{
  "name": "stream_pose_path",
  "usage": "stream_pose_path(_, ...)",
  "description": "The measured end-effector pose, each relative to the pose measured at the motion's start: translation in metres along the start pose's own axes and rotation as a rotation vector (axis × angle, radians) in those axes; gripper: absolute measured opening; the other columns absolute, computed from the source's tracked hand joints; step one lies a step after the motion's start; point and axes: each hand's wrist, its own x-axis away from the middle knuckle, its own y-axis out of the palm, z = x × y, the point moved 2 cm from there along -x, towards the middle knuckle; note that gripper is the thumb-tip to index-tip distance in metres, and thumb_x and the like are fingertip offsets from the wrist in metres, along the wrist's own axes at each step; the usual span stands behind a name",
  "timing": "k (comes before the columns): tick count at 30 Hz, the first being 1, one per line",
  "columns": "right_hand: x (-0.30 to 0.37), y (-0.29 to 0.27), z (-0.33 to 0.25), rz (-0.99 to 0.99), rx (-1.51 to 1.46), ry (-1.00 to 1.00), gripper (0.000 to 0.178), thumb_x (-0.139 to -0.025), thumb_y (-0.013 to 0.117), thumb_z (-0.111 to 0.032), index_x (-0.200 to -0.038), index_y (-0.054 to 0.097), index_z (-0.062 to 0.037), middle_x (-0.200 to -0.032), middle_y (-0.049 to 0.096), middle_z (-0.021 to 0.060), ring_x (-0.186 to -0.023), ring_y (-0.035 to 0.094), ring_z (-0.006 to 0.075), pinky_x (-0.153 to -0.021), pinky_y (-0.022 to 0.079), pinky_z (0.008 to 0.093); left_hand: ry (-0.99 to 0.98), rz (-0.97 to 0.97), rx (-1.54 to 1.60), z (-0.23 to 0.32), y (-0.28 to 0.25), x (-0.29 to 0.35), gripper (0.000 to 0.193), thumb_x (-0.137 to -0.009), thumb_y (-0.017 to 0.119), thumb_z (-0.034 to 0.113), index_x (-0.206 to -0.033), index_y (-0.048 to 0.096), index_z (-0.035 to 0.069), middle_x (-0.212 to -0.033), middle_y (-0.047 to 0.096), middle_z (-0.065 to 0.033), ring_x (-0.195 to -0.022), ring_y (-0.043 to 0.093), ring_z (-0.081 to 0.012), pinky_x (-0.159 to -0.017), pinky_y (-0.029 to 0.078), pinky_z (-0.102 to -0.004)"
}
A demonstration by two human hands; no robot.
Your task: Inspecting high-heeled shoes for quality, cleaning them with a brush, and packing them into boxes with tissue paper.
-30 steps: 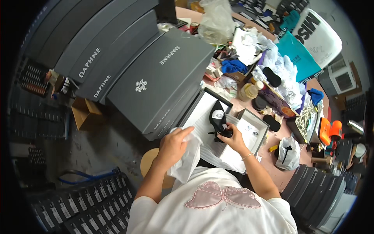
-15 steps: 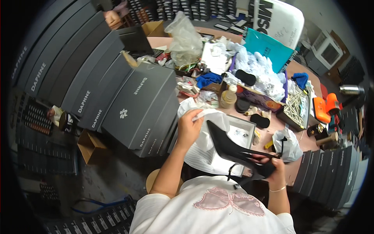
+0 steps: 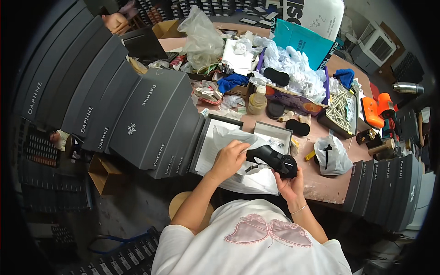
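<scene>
Shoe (image 3: 271, 158) now meets paper (image 3: 231, 136), likely wrapping: left hand (image 3: 228, 161) pinches paper at shoe's 9 o'clock, right hand (image 3: 292, 185) grips shoe.

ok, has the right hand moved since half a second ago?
Yes. Judged against the white plastic bag on the table, the right hand moved left, carrying the black shoe with it.

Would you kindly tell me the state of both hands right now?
Left hand: closed on white wrapping paper.
Right hand: holding the black shoe.
</scene>
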Motion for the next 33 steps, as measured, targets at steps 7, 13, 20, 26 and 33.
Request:
stream_pose_path(7,0.007,-0.007,0.010,-0.049,-0.108,0.034,0.046,-0.092,0.046,-0.041,-0.124,0.054,-0.0100,-0.126,0.055,0.0194,-0.112,0.055,0.0430,-0.079,0.059,0.0459,0.045,0.043,0.039,0.011,0.013,-0.009,0.018,-0.087,0.061,0.007,-0.102,0.064,-0.002,-0.080,0.063,-0.0153,-0.070,0.062,-0.0299,-0.064,0.048,-0.0350)
stream_pose_path(13,0.020,0.013,0.026,-0.027,0.189,-0.256,0.040,-0.096,0.048,-0.036,-0.123,0.054,-0.0068,-0.126,0.056,0.0128,-0.115,0.056,0.0285,-0.098,0.047,0.0508,0.156,0.139,0.038,0.059,0.012,0.002,0.017,-0.086,0.061,0.007,-0.101,0.065,0.001,-0.071,0.058,-0.0126,-0.061,0.059,-0.0290,-0.054,0.045,-0.0351)
stream_pose_path(20,0.021,0.052,0.019,-0.038,0.119,-0.276,0.046,-0.089,0.061,-0.022,-0.126,0.050,0.0013,-0.121,0.056,0.0099,-0.120,0.049,0.0266,-0.108,0.034,0.0377,0.481,0.154,0.090,0.058,0.030,0.027,0.026,-0.076,0.064,0.000,-0.102,0.065,0.003,-0.067,0.054,-0.0077,-0.056,0.056,-0.0246,-0.050,0.045,-0.0343)
stream_pose_path(26,0.008,0.010,0.038,-0.044,1.093,-0.826,0.043,-0.091,0.054,-0.011,-0.132,0.044,-0.0015,-0.126,0.053,0.0105,-0.117,0.052,0.0190,-0.095,0.047,0.0339,0.699,0.157,0.266,0.083,0.044,0.035,0.029,-0.075,0.065,-0.004,-0.103,0.065,0.000,-0.069,0.055,-0.0070,-0.057,0.056,-0.0226,-0.050,0.045,-0.0333)
stream_pose_path(33,-0.005,-0.013,0.028,-0.069,1.583,-0.970,0.049,-0.090,0.055,-0.030,-0.130,0.048,-0.0035,-0.128,0.052,0.0144,-0.121,0.049,0.0287,-0.102,0.037,0.0432,0.709,-0.209,0.325,0.071,0.045,0.057,0.037,-0.079,0.072,0.012,-0.113,0.061,0.001,-0.084,0.060,-0.0075,-0.070,0.061,-0.0229,-0.061,0.049,-0.0299)
